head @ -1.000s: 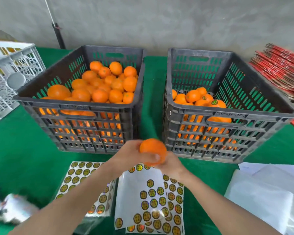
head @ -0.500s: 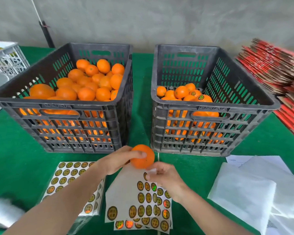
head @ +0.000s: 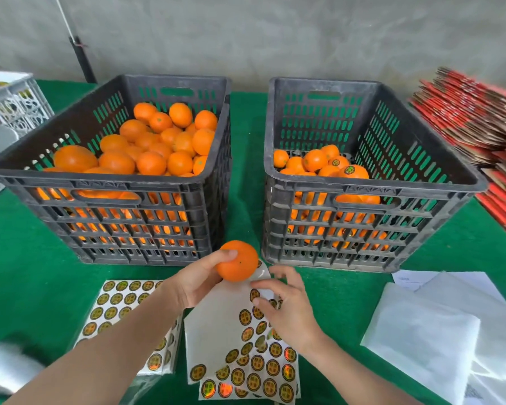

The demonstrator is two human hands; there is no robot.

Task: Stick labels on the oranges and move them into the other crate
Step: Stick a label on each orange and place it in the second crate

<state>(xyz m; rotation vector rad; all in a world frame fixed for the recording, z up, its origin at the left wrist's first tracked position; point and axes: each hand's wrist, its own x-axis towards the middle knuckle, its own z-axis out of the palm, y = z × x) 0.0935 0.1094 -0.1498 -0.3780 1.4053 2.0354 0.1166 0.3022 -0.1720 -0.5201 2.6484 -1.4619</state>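
Beyond the left hand (head: 196, 283) and to its left stands the fuller crate (head: 111, 185), heaped with unlabelled oranges, and a spare sheet of labels (head: 114, 305) lies on the green surface (head: 27, 273) just beside that wrist. The left hand grips one orange (head: 237, 261), thumb over the top and fingers curled underneath, and holds it above the surface in front of the gap between the two crates. The fruit looks firm, round and light enough for one hand. Its skin is smooth, so a cupped hold round the middle should suit it better than fingertips and would leave the upper face bare for a label. Just under the orange and towards the right hand (head: 287, 305) lies the working sheet (head: 216, 317), thin and floppy, with one corner curling up. The right hand arches over the sheet, thumb and forefinger drawn close at a label near its top edge. I cannot tell whether a label is already lifted between them. The labels are small and flimsy and are probably best peeled from their edge. Beyond the right hand is the other crate (head: 362, 187), holding a smaller pile of labelled oranges.
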